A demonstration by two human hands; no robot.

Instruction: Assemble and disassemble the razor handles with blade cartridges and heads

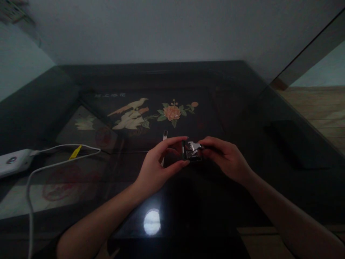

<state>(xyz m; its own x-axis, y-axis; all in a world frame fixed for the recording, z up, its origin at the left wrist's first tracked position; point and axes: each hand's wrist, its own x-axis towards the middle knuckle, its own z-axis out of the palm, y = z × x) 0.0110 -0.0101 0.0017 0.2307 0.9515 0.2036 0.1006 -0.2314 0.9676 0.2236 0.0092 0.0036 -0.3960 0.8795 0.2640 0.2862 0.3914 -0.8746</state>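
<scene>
My left hand (157, 162) grips the left edge of a small black, frame-like object (192, 158) between thumb and forefinger, above the dark table. At its upper right is a shiny silver metal piece (194, 146) with an uneven outline. The fingers of my right hand (225, 153) are closed on the right side of this metal piece. Whether the metal is joined to the black part, I cannot tell. Behind my left hand shows a slim pale strip (165, 135) with a dark end, partly hidden by the fingers.
The dark glossy tabletop (129, 169) bears a bird-and-flower picture (171, 112). On the left lies a white device (16, 162) with a white cable (59, 166) and a yellow tag (76, 152). A dark flat object (299, 144) lies at the right. A wall stands behind.
</scene>
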